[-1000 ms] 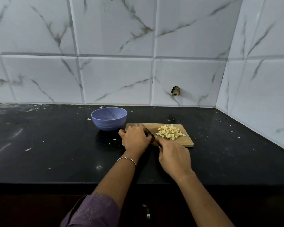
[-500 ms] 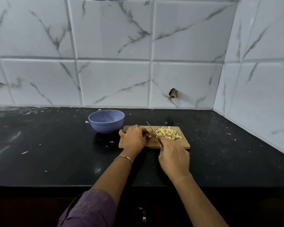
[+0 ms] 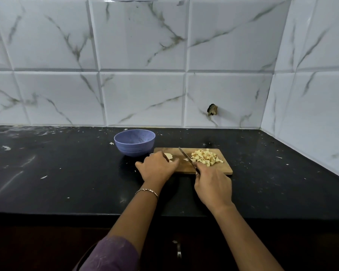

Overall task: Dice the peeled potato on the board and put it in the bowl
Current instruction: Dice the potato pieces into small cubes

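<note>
Presently the pale uncut potato piece is pinned on the rectangular wooden cutting board under the curled fingers of the left hand. The slim steel knife, gripped in the closed right hand, is angled toward 11 o'clock, at 3 o'clock of that piece. Yellow potato dice are heaped at 3 o'clock of the blade; the round lavender bowl is set at 10 o'clock.
</note>
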Demonstrator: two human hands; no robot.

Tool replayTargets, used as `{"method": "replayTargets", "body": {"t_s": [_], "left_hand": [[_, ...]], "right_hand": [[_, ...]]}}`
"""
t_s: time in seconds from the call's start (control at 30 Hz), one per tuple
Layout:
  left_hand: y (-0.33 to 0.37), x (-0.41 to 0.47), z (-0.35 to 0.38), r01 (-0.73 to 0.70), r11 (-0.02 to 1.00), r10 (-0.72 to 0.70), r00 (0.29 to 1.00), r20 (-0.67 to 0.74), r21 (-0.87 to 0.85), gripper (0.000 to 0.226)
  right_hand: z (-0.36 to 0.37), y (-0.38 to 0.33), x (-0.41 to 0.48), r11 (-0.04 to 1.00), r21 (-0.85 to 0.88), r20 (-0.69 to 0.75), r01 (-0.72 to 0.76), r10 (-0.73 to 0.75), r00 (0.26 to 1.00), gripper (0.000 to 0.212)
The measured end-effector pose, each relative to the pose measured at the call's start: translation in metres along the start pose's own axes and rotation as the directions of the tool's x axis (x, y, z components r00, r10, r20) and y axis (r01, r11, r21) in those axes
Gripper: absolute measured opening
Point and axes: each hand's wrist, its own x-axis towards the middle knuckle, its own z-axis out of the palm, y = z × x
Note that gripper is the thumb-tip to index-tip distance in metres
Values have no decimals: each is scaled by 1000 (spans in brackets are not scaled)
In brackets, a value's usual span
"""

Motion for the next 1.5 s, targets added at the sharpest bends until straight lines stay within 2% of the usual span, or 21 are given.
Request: {"method": "replayTargets", "body": {"t_s": [0.13,0.27,0.4,0.73,1.0,1.27,1.4,1.5], "left_hand": [[3,-6,2,-88,992,88,996,4,85,49],[4,-8,1,-165,986,165,986,19,-15,33],[5,-7,4,-211,975,211,978,-7,-68,30],[8,1,7,-140,986,142,989,25,-91,26],[7,2,6,-119,991,120,993,12,-65,25],[7,5,9,-120,991,122,992,32,-55,28],[6,5,12,-153,987,155,987,34,-54,29],[7,5,13,-175,984,176,984,31,-45,30]], "right_hand": [[-2,0,-2,1000,10,-2,-3,3,1000,40],[-2,-1,-3,1000,21,-16,-6,6,1000,41],[-3,-1,-3,999,45,-12,-22,23,1000,42],[-3,0,-2,995,94,29,-41,39,999,43],[-3,-2,-2,998,66,36,-14,11,999,42],[2,-5,1,992,-64,52,104,-101,994,47],[5,-4,0,996,-78,31,47,-45,999,47],[2,-2,1,1000,-14,5,-6,6,1000,46]]}}
